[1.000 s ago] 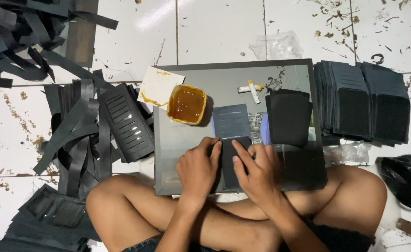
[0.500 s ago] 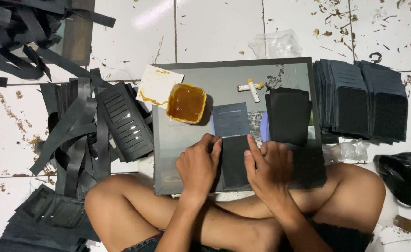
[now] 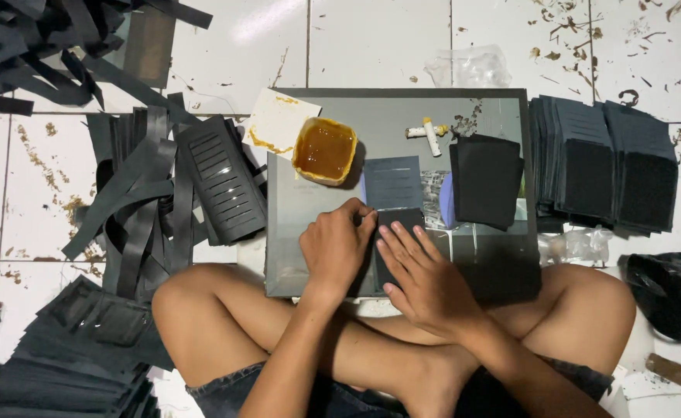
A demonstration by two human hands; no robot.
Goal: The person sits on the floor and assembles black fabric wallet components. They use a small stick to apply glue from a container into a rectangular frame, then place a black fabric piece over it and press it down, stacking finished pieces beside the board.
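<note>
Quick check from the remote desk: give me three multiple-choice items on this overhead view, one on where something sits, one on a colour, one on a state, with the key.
1. Where is the small tub of glue?
A. at the board's upper left
B. on the floor by the knee
C. on the stack of dark pieces at right

2. What colour is the glue?
A. white
B. amber
C. blue

3. What are both hands doing?
A. lifted in the air
B. holding the tub
C. pressing on a dark piece

Key:
1 A, it stands at the upper-left corner of the grey board.
2 B, the fill is amber-brown.
3 C, the left hand and right hand lie flat on the dark piece.
</note>
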